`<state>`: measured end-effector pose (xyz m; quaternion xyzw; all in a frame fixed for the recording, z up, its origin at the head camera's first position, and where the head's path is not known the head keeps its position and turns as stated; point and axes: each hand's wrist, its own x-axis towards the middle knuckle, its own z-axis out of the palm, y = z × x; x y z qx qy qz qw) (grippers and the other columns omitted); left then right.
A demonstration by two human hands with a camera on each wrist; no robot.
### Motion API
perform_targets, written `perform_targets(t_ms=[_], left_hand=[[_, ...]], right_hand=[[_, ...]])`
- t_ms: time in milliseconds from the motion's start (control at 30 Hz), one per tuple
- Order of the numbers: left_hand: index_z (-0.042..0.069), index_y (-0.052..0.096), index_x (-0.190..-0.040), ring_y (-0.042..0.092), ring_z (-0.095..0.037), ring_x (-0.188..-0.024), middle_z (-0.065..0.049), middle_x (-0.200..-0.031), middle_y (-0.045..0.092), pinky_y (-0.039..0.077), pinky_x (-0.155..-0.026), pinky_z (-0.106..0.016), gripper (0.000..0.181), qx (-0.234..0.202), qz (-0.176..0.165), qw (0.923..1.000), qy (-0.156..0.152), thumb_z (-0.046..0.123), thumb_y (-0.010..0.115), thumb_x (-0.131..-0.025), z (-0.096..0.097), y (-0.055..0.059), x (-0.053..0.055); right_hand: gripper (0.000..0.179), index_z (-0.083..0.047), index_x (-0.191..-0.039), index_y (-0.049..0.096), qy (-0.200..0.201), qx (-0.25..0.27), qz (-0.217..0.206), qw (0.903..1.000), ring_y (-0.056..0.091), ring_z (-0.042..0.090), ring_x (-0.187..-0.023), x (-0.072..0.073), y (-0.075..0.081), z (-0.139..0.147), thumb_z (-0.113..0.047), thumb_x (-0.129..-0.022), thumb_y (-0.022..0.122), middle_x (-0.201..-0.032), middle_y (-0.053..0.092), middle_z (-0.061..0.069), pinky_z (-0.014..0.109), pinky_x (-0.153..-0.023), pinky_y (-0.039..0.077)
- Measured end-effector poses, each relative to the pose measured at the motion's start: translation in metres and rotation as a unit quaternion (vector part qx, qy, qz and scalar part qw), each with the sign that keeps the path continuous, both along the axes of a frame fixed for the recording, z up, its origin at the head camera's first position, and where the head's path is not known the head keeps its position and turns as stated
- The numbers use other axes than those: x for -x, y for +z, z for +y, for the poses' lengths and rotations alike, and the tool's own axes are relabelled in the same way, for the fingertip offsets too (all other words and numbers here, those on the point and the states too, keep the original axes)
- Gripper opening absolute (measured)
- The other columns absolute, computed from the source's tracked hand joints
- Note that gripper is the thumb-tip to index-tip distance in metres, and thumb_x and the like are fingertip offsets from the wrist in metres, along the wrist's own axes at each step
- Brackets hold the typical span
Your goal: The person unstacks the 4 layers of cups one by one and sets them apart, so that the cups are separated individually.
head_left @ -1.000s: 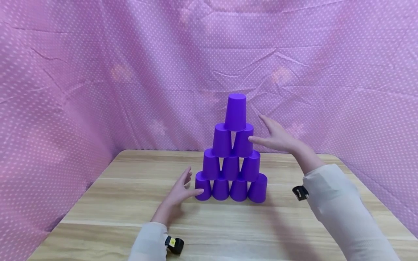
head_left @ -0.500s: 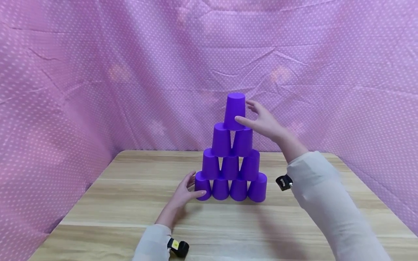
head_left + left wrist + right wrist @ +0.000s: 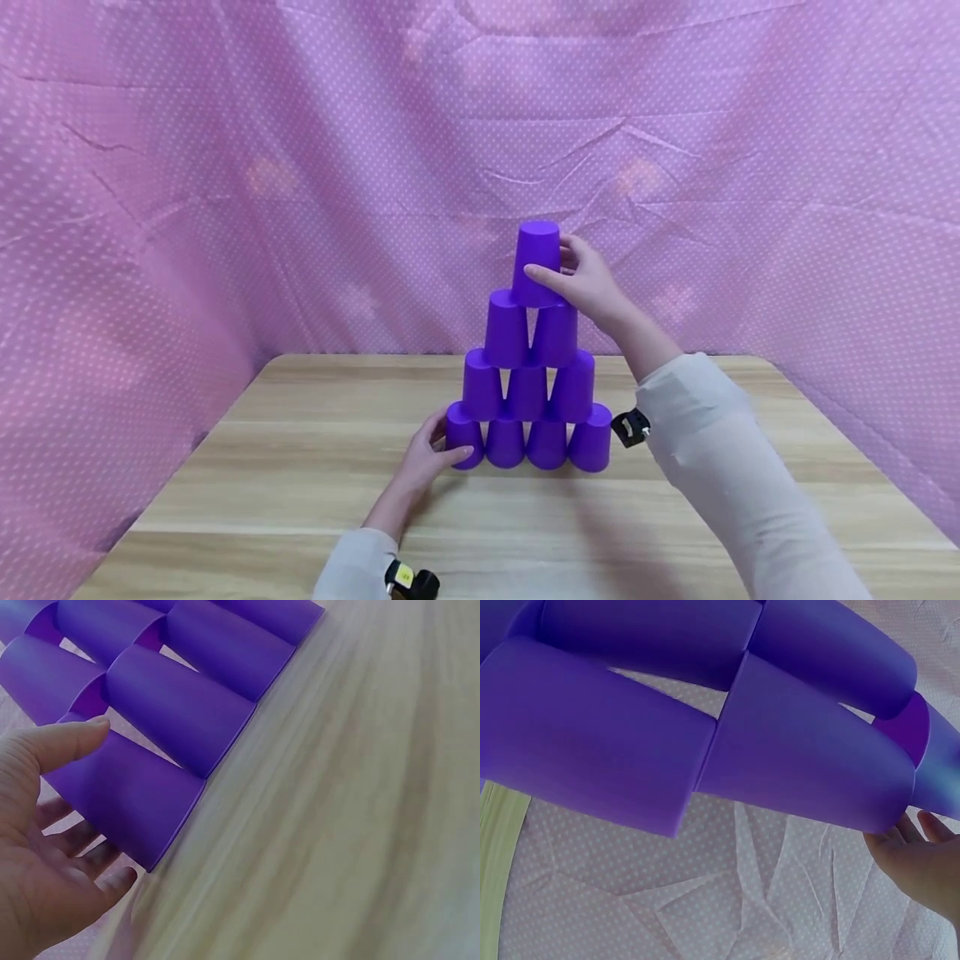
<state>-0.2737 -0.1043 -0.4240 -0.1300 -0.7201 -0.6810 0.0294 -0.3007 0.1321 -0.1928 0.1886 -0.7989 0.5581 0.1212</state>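
Note:
Upside-down purple cups are stacked in a pyramid on the wooden table (image 3: 300, 475), ending in a single top cup (image 3: 537, 250). My right hand (image 3: 588, 279) holds that top cup from the right, thumb across its front and fingers behind. My left hand (image 3: 425, 458) is around the bottom-left cup (image 3: 459, 429). In the left wrist view the left thumb (image 3: 75, 742) lies over this cup (image 3: 120, 791), casting a shadow on it, with relaxed fingers along its far side. Part of the right hand (image 3: 922, 862) shows beside the upper cups in the right wrist view.
Other cups (image 3: 573, 387) of the pyramid stand close together, their rows resting on one another. Behind and on both sides of the table hangs a pink dotted cloth (image 3: 375, 167). A black wrist camera (image 3: 632, 427) is on the right sleeve, near the stack's right side.
My right hand has risen and moved left from beside the second row to the top cup and taken hold of it. My left hand has moved right, around the bottom-left cup. The pyramid stands unchanged.

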Motion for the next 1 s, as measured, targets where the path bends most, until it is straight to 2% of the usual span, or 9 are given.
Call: perform_targets(t_ms=[233,333,500,700,933,1000], left_hand=[[-0.01,0.032,-0.126,0.034,-0.04,-0.113,-0.03,-0.121,0.038,0.028,-0.096,-0.045,0.063,-0.009,-0.002,0.9999,0.013,-0.004,0.063,-0.072,0.005,0.016,-0.013],[-0.011,0.033,-0.124,0.035,-0.04,-0.113,-0.029,-0.12,0.039,0.028,-0.096,-0.045,0.06,-0.008,0.0,0.9997,0.023,-0.005,0.062,-0.072,0.007,0.019,-0.016],[-0.009,0.035,-0.125,0.036,-0.039,-0.112,-0.027,-0.121,0.04,0.029,-0.096,-0.043,0.061,-0.02,0.001,0.9994,0.028,-0.004,0.064,-0.072,0.005,0.007,-0.009],[-0.004,0.037,-0.125,0.039,-0.035,-0.111,-0.024,-0.119,0.043,0.032,-0.094,-0.041,0.061,-0.011,0.007,0.9991,0.04,0.002,0.066,-0.072,0.005,-0.009,0.003],[-0.009,0.038,-0.123,0.04,-0.039,-0.108,-0.029,-0.116,0.044,0.032,-0.093,-0.045,0.058,-0.011,0.002,0.9992,0.038,-0.004,0.063,-0.071,0.009,0.014,-0.012],[-0.009,0.037,-0.123,0.04,-0.039,-0.108,-0.029,-0.116,0.044,0.033,-0.093,-0.045,0.058,-0.009,0.001,0.9992,0.038,-0.003,0.063,-0.071,0.009,0.012,-0.012]], right_hand=[[0.06,-0.003,-0.125,0.037,-0.008,0.013,0.006,0.9999,0.046,0.025,-0.105,-0.001,0.001,-0.001,-0.025,-0.076,0.065,-0.116,0.048,0.014,0.037,-0.088,0.039],[0.059,-0.004,-0.124,0.037,-0.003,0.017,0.004,0.9998,0.049,0.023,-0.101,-0.002,0.001,-0.001,-0.024,-0.076,0.065,-0.113,0.05,0.013,0.037,-0.086,0.04],[0.058,-0.004,-0.124,0.037,0.005,0.026,-0.003,0.9996,0.05,0.023,-0.1,-0.003,0.001,-0.002,-0.022,-0.076,0.065,-0.112,0.051,0.013,0.036,-0.085,0.041],[0.055,-0.004,-0.122,0.039,0.003,0.041,0.001,0.9991,0.05,0.024,-0.1,-0.008,0.004,-0.002,-0.019,-0.076,0.065,-0.112,0.051,0.014,0.036,-0.086,0.041],[0.053,-0.001,-0.122,0.041,-0.012,0.062,0.033,0.9974,0.05,0.023,-0.098,-0.016,0.012,0.01,-0.015,-0.076,0.065,-0.111,0.051,0.016,0.033,-0.087,0.04],[0.052,0.0,-0.121,0.041,-0.023,0.067,0.042,0.9966,0.05,0.022,-0.096,-0.019,0.012,0.016,-0.013,-0.076,0.065,-0.11,0.051,0.017,0.033,-0.086,0.041]])
